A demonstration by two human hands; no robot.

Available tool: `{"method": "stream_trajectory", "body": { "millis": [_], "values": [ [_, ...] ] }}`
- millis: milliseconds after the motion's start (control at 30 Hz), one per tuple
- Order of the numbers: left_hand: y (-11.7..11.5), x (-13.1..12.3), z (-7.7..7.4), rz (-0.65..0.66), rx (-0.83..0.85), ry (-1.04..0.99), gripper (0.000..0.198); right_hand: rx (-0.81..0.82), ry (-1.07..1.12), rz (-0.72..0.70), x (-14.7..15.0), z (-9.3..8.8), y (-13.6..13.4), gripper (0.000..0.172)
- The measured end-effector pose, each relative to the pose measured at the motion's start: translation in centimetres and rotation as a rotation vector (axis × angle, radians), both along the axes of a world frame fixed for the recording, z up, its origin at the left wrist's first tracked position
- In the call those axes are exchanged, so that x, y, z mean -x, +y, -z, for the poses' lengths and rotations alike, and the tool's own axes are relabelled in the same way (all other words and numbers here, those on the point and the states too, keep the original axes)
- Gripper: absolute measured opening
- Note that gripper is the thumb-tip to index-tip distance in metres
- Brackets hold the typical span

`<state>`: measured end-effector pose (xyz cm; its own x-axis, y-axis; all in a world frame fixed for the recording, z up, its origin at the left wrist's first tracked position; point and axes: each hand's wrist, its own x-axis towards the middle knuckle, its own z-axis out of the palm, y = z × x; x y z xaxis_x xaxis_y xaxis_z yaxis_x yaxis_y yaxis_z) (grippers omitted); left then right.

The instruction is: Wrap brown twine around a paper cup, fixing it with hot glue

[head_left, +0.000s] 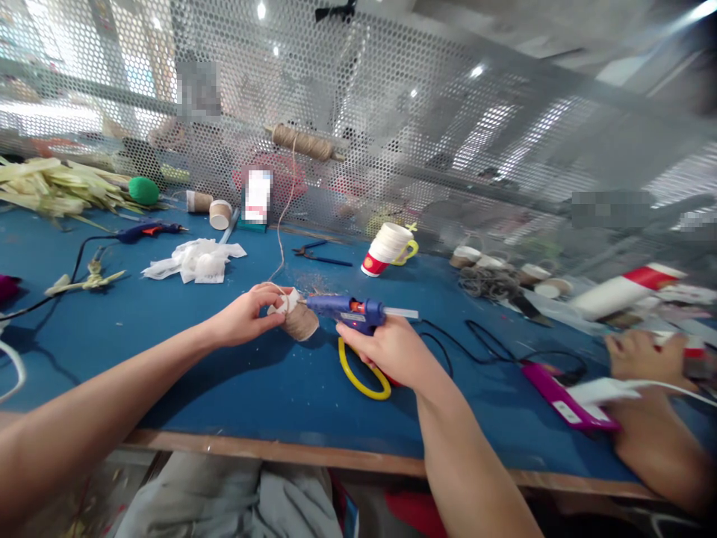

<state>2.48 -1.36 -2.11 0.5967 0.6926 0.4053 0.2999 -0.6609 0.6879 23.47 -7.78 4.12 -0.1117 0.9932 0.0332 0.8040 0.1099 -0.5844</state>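
My left hand is closed on a small cup wrapped in brown twine, holding it on its side just above the blue table. My right hand grips a blue glue gun with its nozzle pointing left at the cup's rim. A strand of twine runs up from the cup to a twine spool mounted on the mesh wall. The gun's black cord trails to the right.
White fabric scraps, a second glue gun, pliers, stacked paper cups, palm leaves and a green ball lie on the table. Another person's hand rests at the right beside a magenta tool.
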Motion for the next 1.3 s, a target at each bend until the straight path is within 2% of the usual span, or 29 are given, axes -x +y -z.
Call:
{"method": "stream_trajectory", "body": {
  "millis": [633,967,1300],
  "values": [
    [-0.03,-0.08,-0.1,-0.017,-0.002,0.028,0.011,-0.027,-0.043,-0.024,0.04,0.15,-0.29,0.032],
    [-0.06,-0.14,-0.1,-0.04,0.0,0.031,0.012,-0.152,-0.07,-0.107,0.55,0.1,-0.5,0.024],
    [-0.06,-0.11,-0.24,0.001,-0.008,0.029,0.01,0.007,0.023,0.0,-0.17,-0.08,-0.11,0.028]
  ]
}}
